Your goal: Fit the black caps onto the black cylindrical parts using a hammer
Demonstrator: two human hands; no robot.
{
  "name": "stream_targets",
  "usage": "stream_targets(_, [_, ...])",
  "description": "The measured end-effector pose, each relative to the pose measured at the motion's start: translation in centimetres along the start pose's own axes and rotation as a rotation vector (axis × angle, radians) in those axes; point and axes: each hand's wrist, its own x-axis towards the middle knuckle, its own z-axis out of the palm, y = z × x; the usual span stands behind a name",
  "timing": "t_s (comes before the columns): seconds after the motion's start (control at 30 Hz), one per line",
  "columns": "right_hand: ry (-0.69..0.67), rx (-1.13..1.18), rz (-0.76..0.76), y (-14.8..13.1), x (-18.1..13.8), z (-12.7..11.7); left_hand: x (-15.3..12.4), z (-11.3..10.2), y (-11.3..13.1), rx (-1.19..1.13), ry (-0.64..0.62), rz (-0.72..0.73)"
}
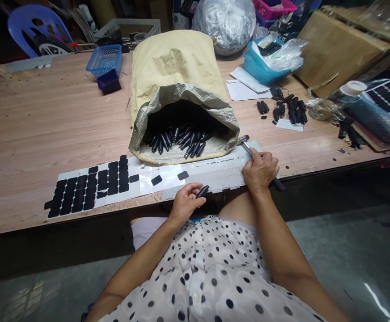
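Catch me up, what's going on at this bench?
A seated person's left hand holds a small black piece in its fingers near the table's edge. The right hand grips a metal-shafted tool with a dark handle. In front, an open sack lies with similar black pieces inside. Rows of flat black patches lie to the left.

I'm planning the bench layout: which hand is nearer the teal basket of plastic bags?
Right. The right hand is below the teal basket in the picture; the left hand is lower and farther left.
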Motion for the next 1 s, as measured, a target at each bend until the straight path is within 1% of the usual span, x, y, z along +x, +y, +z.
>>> stream_targets(0.13, [-0.025, 0.025, 0.026, -0.1, 0.1, -0.3, -0.1, 0.1, -0.4, 0.074, 0.033, 0.053])
stream_targets(0.33, [-0.032, 0.055, 0.031, -0.1, 0.2, -0.3, -0.5, 0.1, -0.3, 0.107, 0.031, 0.07])
stream_targets(0.4, [-0.032, 0.048, 0.03, -0.1, 0.2, -0.2, -0.8, 0.0, -0.3, 0.111, 0.035, 0.057])
stream_targets(0.53, [-0.012, 0.028, 0.02, 0.0, 0.1, -0.1, -1.5, -0.4, -0.3, 0.094, 0.033, -0.023])
stream_targets(0.6, [-0.008, 0.025, 0.017, 0.1, 0.1, -0.1, -1.8, -0.5, -0.2, 0.107, 0.02, -0.028])
stream_targets(0.8, [-0.05, 0.031, 0.011, 0.3, 0.2, 0.0, -2.0, -0.5, 0.1, 0.168, 0.018, 0.008])
stream_targets(1.0, [0.002, 0.044, 0.001, 0.4, 0.1, 0.3, -2.0, -0.5, -0.2, 0.264, 0.07, 0.097])
